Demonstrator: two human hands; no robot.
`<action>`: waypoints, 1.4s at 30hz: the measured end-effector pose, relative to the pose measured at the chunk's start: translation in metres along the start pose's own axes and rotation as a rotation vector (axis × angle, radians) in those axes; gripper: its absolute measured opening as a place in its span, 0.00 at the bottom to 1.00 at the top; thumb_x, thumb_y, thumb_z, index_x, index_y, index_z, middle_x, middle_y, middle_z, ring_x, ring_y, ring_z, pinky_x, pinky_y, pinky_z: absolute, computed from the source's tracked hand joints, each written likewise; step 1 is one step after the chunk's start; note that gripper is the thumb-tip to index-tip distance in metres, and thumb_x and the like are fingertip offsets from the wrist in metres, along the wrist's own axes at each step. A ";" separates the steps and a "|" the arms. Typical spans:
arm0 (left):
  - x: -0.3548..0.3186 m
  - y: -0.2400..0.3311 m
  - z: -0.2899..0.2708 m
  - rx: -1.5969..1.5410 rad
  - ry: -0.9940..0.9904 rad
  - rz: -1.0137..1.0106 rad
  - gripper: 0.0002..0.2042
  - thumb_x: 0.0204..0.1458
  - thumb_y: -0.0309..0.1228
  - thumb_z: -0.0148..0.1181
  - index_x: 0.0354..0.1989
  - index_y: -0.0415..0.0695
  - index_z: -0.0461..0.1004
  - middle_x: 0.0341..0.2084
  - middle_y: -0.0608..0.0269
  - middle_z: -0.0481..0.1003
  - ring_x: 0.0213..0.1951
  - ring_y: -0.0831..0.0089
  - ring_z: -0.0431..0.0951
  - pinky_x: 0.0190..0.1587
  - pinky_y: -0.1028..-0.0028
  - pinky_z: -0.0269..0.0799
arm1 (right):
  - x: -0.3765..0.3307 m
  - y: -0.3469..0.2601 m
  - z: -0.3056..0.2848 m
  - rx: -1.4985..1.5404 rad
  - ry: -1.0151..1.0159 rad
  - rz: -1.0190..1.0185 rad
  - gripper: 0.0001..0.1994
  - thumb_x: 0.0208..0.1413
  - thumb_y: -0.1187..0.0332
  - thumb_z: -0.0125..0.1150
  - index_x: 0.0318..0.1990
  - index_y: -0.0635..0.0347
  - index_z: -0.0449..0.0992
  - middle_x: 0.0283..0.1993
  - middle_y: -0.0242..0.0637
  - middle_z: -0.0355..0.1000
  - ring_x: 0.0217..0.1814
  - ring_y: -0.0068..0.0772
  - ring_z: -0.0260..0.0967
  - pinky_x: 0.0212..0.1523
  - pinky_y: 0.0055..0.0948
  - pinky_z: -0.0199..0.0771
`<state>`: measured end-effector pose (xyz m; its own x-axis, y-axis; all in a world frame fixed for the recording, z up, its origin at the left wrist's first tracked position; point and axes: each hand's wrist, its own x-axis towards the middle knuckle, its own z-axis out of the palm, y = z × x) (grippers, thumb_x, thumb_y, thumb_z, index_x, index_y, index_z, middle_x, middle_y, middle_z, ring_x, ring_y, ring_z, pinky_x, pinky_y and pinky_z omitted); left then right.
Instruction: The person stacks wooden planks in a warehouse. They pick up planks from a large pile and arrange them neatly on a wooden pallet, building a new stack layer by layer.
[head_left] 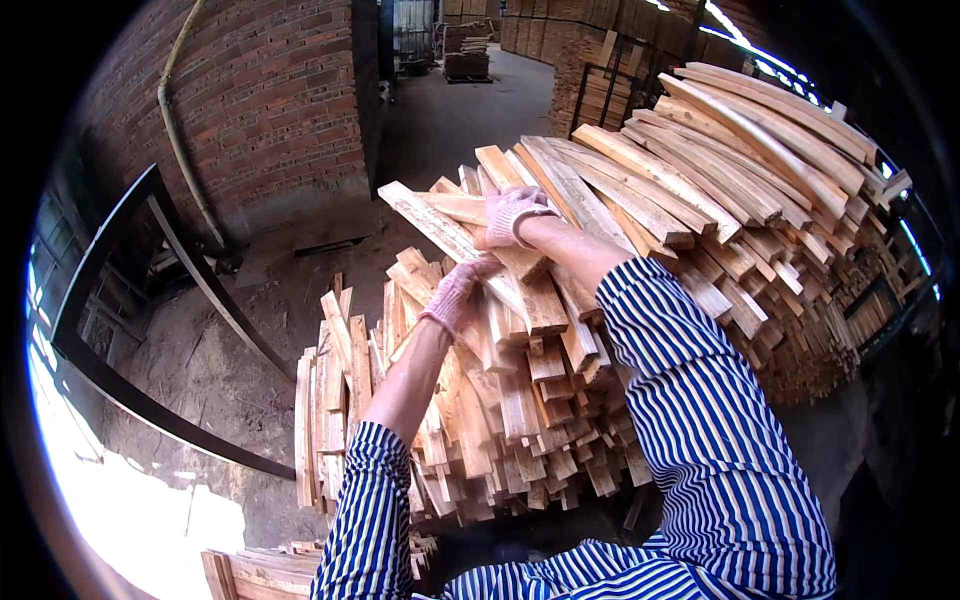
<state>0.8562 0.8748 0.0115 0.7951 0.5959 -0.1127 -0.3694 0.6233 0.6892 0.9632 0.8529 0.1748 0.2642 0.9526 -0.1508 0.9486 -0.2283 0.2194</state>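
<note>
A large heap of sawn wooden planks (520,400) lies in front of me, with many cut ends facing my body. My right hand (517,213), in a pale pink knitted glove, is closed over planks on top of the heap. Just below and to the left, my left hand (460,292) wears a matching glove and grips near the lower part of a long pale plank (425,218). This plank slants up to the far left, passing between both hands. The left fingertips are partly hidden by wood.
More stacked planks (750,180) rise on the right. A dark metal frame (170,415) stands at the left, before a brick wall (270,110) with a pipe (175,120). A separate wood pile (260,575) sits at lower left. Farther stacks (466,55) stand at the back.
</note>
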 end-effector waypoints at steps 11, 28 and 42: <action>-0.031 0.035 -0.007 0.033 -0.001 0.213 0.25 0.64 0.41 0.58 0.65 0.40 0.67 0.61 0.50 0.72 0.60 0.58 0.74 0.62 0.61 0.72 | -0.115 -0.059 0.009 0.258 -0.111 0.040 0.51 0.55 0.47 0.63 0.74 0.69 0.41 0.67 0.63 0.57 0.64 0.69 0.63 0.52 0.68 0.70; -0.092 0.021 0.037 -0.058 0.322 0.197 0.19 0.59 0.31 0.64 0.56 0.37 0.75 0.51 0.55 0.79 0.54 0.63 0.78 0.58 0.63 0.76 | -0.208 -0.040 0.017 0.525 -0.124 -0.141 0.54 0.55 0.36 0.60 0.77 0.61 0.40 0.76 0.61 0.48 0.78 0.56 0.47 0.75 0.50 0.55; -0.156 -0.008 0.000 0.090 0.381 0.243 0.22 0.57 0.33 0.65 0.58 0.35 0.74 0.55 0.52 0.77 0.59 0.66 0.75 0.67 0.70 0.66 | -0.192 -0.068 0.098 0.622 0.183 -0.084 0.50 0.59 0.31 0.48 0.76 0.60 0.46 0.79 0.54 0.44 0.81 0.55 0.38 0.79 0.47 0.40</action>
<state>0.7350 0.7765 0.0233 0.4508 0.8735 -0.1837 -0.4664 0.4060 0.7859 0.8656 0.6662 0.0945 0.2034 0.9785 0.0355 0.9029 -0.1734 -0.3933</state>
